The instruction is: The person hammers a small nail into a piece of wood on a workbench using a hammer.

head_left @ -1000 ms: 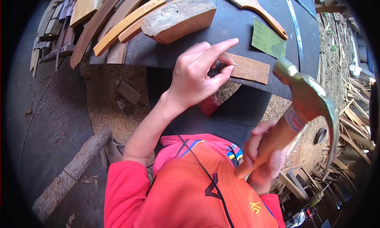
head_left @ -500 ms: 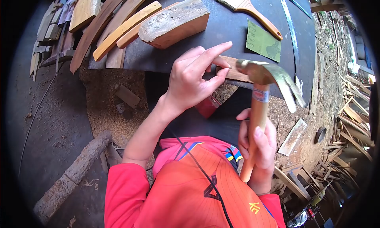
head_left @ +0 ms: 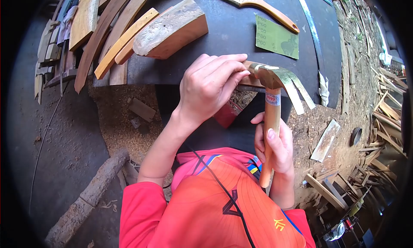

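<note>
As the right hand (head_left: pixel 282 151) wraps round the handle of the hammer (head_left: pixel 272 119), the wooden strip (head_left: pixel 251 81) lies ahead at the table (head_left: pixel 234 30) edge, partly under the hammer's head. The left hand (head_left: pixel 211 86) bunches its fingertips right beside; what they pinch, I can't tell. Green sandpaper (head_left: pixel 275 38) repeats "P60"; the handle's sticker (head_left: pixel 272 98) seems to show nines.

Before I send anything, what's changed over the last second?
The hammer swung leftward, its head now over the wood strip, close to the left hand. Nothing was let go: the right hand keeps its grip. The brush, sandpaper and wood block stayed put.
</note>
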